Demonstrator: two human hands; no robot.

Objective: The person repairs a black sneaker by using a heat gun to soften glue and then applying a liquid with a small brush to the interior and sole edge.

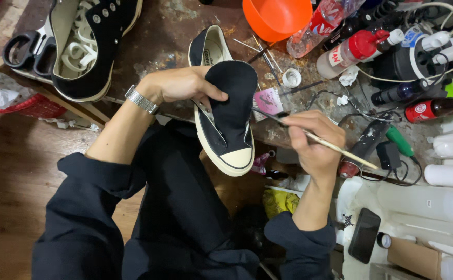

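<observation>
My left hand (182, 85) grips a black canvas low-top sneaker (225, 116) with a cream rubber toe cap, pressing its tongue flat with thumb and fingers. The toe points toward me, over the edge of a stained workbench (156, 49). My right hand (312, 140) holds a thin wooden-handled brush (320, 140), its dark tip against the shoe's right side near the tongue. A metal watch (141, 99) sits on my left wrist.
A second black sneaker (89, 44) with white laces lies at the back left beside black scissors (26, 52). An orange bowl (276, 18), bottles (359, 49), cables, and a small white cap (291, 78) crowd the right. A dark phone (364, 234) lies lower right.
</observation>
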